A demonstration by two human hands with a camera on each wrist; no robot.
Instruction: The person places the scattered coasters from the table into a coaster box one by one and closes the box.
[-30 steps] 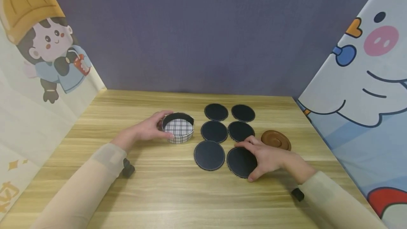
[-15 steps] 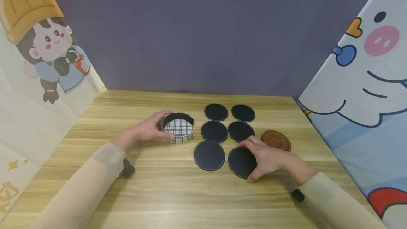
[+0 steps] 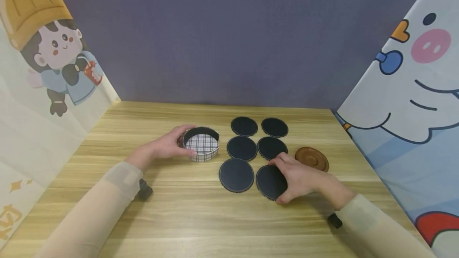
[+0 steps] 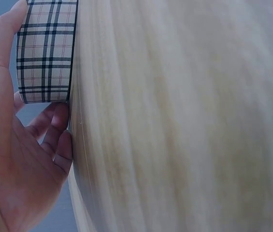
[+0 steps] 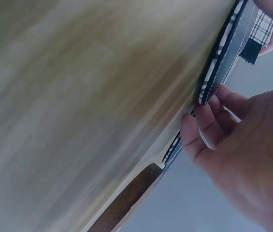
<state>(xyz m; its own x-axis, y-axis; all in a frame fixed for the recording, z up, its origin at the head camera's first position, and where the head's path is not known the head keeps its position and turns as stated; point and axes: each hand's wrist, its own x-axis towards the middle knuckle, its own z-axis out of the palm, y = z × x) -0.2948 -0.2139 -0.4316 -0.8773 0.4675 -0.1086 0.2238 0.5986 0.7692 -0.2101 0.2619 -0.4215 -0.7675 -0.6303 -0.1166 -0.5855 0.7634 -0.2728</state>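
My left hand (image 3: 168, 143) grips a round, open-topped plaid coaster holder (image 3: 201, 145) from its left, thumb on the near wall and fingers round the far side. Its checked wall (image 4: 47, 53) stands on the table in the left wrist view. On the right, my right hand (image 3: 299, 176) holds a round black coaster (image 3: 270, 182) by its edge, thumb at the near rim and fingertips at the far rim. That coaster lies low at the tabletop, with a plaid edge (image 5: 218, 53) showing in the right wrist view. Beside it lies another black coaster (image 3: 236, 175).
More black coasters lie behind in two columns, among them a middle-left coaster (image 3: 242, 148) and a far-right coaster (image 3: 274, 127). A brown round dish-like piece (image 3: 312, 159) lies right of them, close to my right hand. Printed panels (image 3: 405, 90) flank the wooden table (image 3: 201, 218).
My right hand and the coaster in it have shifted slightly, ending a little farther left than half a second ago. The left hand and the plaid holder stay where they were.
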